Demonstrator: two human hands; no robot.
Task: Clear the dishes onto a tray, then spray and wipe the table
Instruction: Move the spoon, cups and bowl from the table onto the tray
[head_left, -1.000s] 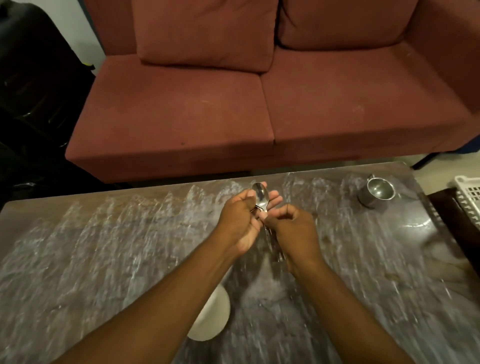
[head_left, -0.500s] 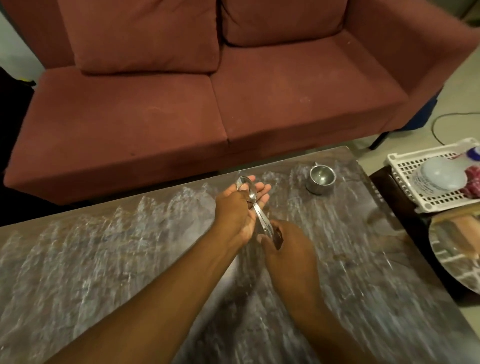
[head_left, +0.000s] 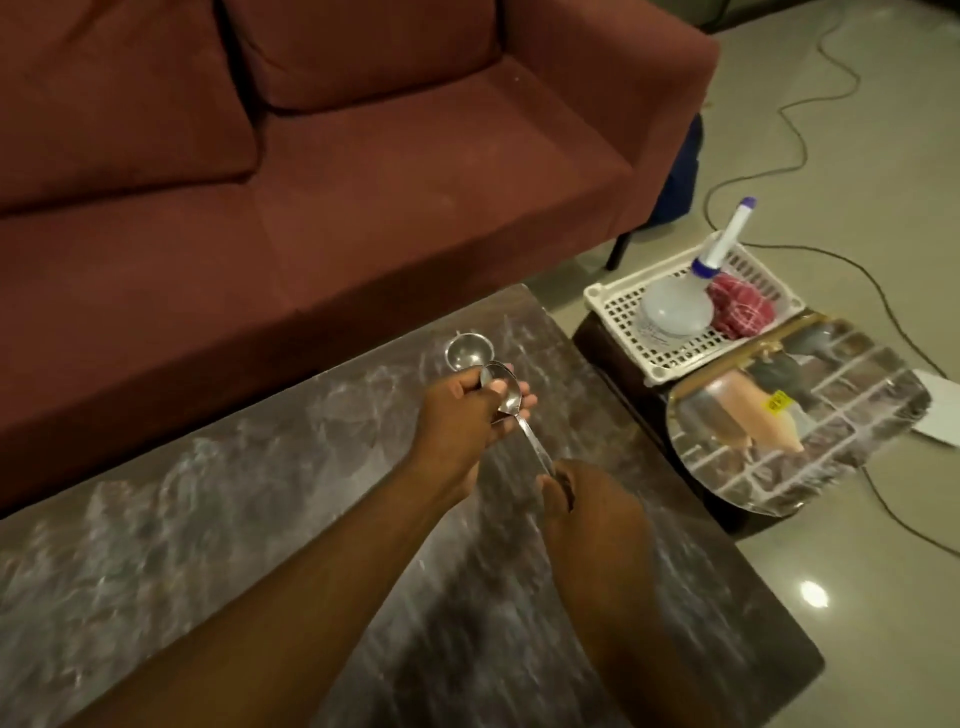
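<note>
Steel spoons (head_left: 511, 402) are held above the marble surface (head_left: 208, 519), between both hands. Two bowls show, one overlapping the other, and the handles run down and right.

1. Left hand (head_left: 462, 410): the fingers curl under the bowls and the thumb lies over them, so it grips the bowl end.
2. Right hand (head_left: 587, 504): the fingers are curled round the handle end and grip it. The handle tips are hidden inside the fist.

Both forearms cross the surface from the near edge. The spoons touch neither the surface nor any other item.

A steel cup (head_left: 467, 351) stands upright on the surface near its far edge, just beyond the left hand. The view does not show whether the fingers touch it.

To the right of the surface, a dark low stand (head_left: 613, 358) carries two items:

- A white slotted basket (head_left: 618, 304), on the far side. It holds a spray bottle (head_left: 675, 312), tilted with its white and blue nozzle pointing up and right, and a red checked cloth (head_left: 743, 312) touching the bottle.
- A round mirrored tray (head_left: 831, 441), on the near side, just beside the basket and overhanging the stand.

A red sofa (head_left: 363, 182) stands behind the surface. Dark cables (head_left: 800, 150) lie on the tiled floor (head_left: 857, 623) to the right.
</note>
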